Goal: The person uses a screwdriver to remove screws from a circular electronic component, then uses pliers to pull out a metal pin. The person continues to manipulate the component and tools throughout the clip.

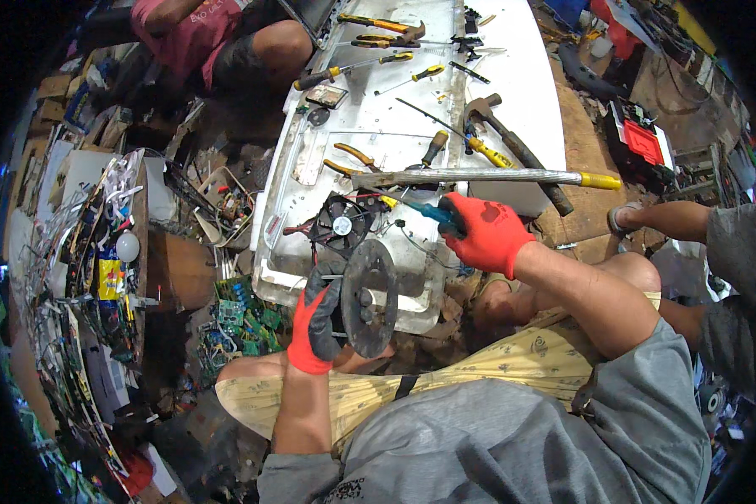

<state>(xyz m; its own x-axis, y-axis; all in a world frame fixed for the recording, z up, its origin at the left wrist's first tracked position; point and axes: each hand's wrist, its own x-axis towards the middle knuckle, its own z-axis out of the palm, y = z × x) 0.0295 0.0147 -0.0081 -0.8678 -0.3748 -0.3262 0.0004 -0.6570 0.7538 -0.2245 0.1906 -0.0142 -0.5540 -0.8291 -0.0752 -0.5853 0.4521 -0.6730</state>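
Note:
My left hand (pixel 317 326), in a red glove with a grey palm, is closed around the left edge of a dark round disc-shaped part (pixel 371 281). The disc stands nearly upright over the near edge of the white panel (pixel 298 286). My right hand (pixel 489 235), gloved in red, grips a screwdriver (pixel 431 212) by its teal handle. The shaft points up and left, apart from the disc. A black square fan (pixel 342 223) with wires lies just beyond the disc. Behind my right hand is a long grey rod (pixel 479 175) with a yellow end.
Orange-handled pliers (pixel 350 158), a yellow screwdriver (pixel 487 152), and hammers (pixel 521 151) lie across the panel. Green circuit boards (pixel 242 315) and heaped scrap (pixel 84 302) fill the left. Another person (pixel 218 42) sits at far left; another person's leg (pixel 668 222) is at right.

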